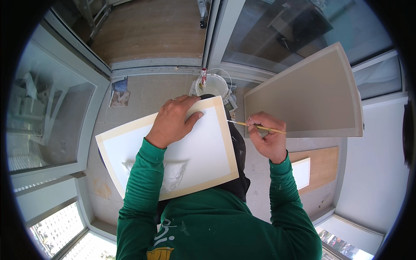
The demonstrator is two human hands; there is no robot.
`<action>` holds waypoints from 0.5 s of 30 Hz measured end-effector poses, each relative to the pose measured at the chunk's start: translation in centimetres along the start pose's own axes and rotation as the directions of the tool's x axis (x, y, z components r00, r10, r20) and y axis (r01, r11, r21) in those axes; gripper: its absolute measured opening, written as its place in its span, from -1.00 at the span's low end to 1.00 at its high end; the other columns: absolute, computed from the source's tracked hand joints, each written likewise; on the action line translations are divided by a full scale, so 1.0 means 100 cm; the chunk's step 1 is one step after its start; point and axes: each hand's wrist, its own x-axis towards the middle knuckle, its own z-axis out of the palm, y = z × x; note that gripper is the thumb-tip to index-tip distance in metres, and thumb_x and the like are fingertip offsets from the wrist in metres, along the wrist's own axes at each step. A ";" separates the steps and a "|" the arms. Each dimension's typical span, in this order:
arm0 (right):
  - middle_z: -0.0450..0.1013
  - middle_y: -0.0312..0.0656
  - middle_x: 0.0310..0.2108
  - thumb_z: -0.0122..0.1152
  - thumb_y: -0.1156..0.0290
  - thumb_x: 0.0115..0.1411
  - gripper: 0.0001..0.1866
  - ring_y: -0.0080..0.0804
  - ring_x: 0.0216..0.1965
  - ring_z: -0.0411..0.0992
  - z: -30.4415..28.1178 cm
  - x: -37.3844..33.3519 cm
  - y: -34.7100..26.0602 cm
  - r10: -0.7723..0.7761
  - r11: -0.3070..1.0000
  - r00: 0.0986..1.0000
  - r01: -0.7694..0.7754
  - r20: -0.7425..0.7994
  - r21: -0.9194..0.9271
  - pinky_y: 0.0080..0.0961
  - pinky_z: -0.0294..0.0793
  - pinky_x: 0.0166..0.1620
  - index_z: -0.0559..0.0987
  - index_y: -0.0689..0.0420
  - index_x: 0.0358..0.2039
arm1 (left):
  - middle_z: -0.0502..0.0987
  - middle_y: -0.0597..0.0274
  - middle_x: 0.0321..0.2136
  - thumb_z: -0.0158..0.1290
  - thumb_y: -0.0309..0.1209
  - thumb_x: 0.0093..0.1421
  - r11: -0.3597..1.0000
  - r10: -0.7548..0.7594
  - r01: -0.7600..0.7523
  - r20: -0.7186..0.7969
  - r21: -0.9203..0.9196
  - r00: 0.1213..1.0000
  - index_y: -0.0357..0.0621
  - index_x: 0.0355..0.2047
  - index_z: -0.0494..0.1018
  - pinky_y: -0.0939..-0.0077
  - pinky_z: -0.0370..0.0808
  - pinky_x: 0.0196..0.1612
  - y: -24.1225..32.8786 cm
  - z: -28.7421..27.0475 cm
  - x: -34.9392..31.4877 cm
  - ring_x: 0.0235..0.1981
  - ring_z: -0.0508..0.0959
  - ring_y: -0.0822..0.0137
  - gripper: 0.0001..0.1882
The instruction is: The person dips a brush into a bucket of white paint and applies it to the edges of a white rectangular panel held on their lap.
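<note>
A white rectangular panel (203, 147) with a cream border lies tilted across my lap. Over its far edge rests my left hand (171, 119), fingers along the border and thumb on the white face, holding the panel. To the right, my right hand (268, 136) pinches a thin paintbrush (240, 123) with a yellowish handle. The brush's pale tip points left and is at or very near the panel's right edge; contact is hard to tell. A crumpled white cloth or piece of plastic (174, 174) sits on the panel near my left forearm, which partly covers it.
Beyond the panel stands a white bucket (216, 86) with a red-and-white object (203, 74) at its rim. A large beige panel (303, 95) leans at the right. Below it lies a brown board (327, 167) with a small white panel (300, 173). Glass doors (47, 112) flank the tiled floor.
</note>
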 end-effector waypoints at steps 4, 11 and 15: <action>0.63 -0.14 -0.29 0.24 0.71 0.18 -0.82 -0.49 -0.34 0.55 -0.002 -0.005 0.013 0.096 0.981 0.992 -0.080 -0.085 0.178 -0.54 0.57 -0.23 0.66 0.28 -0.20 | 0.69 -0.16 -0.06 0.26 -0.38 0.32 1.000 -0.005 0.005 0.026 -0.004 1.000 -0.28 0.12 0.59 0.05 0.61 0.09 0.006 -0.006 0.002 -0.09 0.70 -0.18 -0.61; 0.63 -0.27 -0.27 0.33 0.55 0.36 -0.88 -0.61 -0.29 0.53 0.003 0.024 0.080 0.391 0.851 0.881 -0.236 -0.266 0.469 -0.58 0.56 -0.20 0.68 0.25 -0.12 | 0.68 -0.17 -0.03 0.27 -0.40 0.32 0.999 -0.037 0.038 0.041 -0.018 0.998 -0.28 0.13 0.58 0.05 0.61 0.08 0.013 -0.009 0.007 -0.05 0.68 -0.21 -0.59; 0.67 -0.23 -0.37 0.38 0.46 0.29 -0.85 -0.52 -0.40 0.57 0.038 0.054 0.144 0.421 0.905 0.889 -0.401 -0.179 0.139 -0.51 0.59 -0.24 0.70 0.20 -0.16 | 0.67 -0.18 -0.03 0.27 -0.40 0.31 0.998 -0.070 0.069 0.049 0.005 0.996 -0.29 0.14 0.58 0.04 0.60 0.08 0.015 -0.012 0.009 -0.03 0.67 -0.25 -0.58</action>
